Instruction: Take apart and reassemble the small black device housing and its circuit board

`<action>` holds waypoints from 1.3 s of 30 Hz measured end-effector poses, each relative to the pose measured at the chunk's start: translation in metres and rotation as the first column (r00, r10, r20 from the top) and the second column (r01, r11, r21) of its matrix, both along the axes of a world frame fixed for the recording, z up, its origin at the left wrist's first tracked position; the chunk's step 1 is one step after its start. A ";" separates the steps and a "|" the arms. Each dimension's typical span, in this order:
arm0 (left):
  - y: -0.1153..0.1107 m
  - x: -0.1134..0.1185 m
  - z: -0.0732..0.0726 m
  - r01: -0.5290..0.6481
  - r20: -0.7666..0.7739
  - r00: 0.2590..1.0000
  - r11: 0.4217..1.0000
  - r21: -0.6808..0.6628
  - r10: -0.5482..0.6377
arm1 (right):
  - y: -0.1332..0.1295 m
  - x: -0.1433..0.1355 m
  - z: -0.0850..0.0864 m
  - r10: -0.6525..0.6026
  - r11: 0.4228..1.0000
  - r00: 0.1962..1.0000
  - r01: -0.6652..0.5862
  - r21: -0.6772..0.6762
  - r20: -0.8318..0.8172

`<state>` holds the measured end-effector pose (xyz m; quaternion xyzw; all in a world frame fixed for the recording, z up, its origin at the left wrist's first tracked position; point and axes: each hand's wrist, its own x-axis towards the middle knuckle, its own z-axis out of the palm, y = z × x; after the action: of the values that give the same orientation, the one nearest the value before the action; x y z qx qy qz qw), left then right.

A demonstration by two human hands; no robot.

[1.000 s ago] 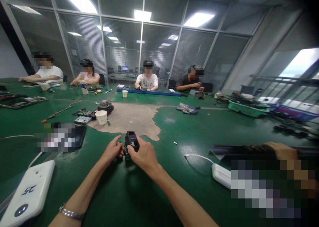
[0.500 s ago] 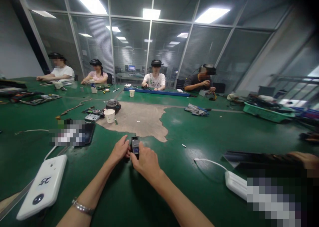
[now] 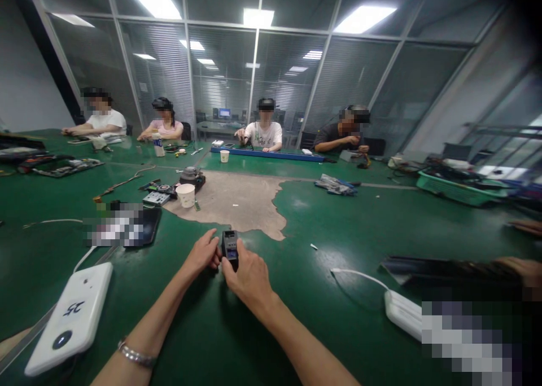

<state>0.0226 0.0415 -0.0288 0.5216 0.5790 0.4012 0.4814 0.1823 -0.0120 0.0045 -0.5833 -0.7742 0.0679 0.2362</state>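
A small black box-shaped device (image 3: 230, 245) with openings on its upper face is between my two hands, just in front of the bare brown patch on the green table. My right hand (image 3: 249, 270) grips it from the right, thumb on the near side and fingers along the right side. My left hand (image 3: 206, 251) is at its left side, index finger stretched forward and the other fingers curled; whether these fingers grip the device is hard to see. A silver bracelet (image 3: 136, 355) is on my left wrist.
On the green table (image 3: 322, 329) lie a white power bank (image 3: 70, 318), a dark tablet (image 3: 149, 227), a paper cup (image 3: 186, 196), gloves (image 3: 335, 185) and a green basket (image 3: 461, 189). A white device with a cable (image 3: 402, 314) lies right. Several people sit opposite.
My hands and the device stay almost in place. Across the table, the middle person's hand has risen. At the right edge, another person's hand has come into view.
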 end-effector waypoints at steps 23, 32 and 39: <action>-0.003 0.001 0.000 0.087 0.113 0.989 0.996 0.032 -0.090 | 0.001 0.072 -0.007 -0.136 0.991 0.990 0.136 0.017 0.021; -0.005 0.007 0.002 0.124 0.132 0.983 0.992 0.032 -0.127 | -0.001 0.072 -0.008 -0.155 0.987 0.988 0.155 0.031 0.022; -0.006 0.010 0.003 0.106 0.097 0.989 0.992 0.074 -0.113 | 0.002 0.073 -0.011 -0.139 0.990 0.990 0.139 0.002 0.006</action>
<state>0.0327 0.0357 -0.0256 0.5478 0.5104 0.4195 0.5132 0.2548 -0.0104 -0.0062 -0.6358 -0.7325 0.0489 0.2386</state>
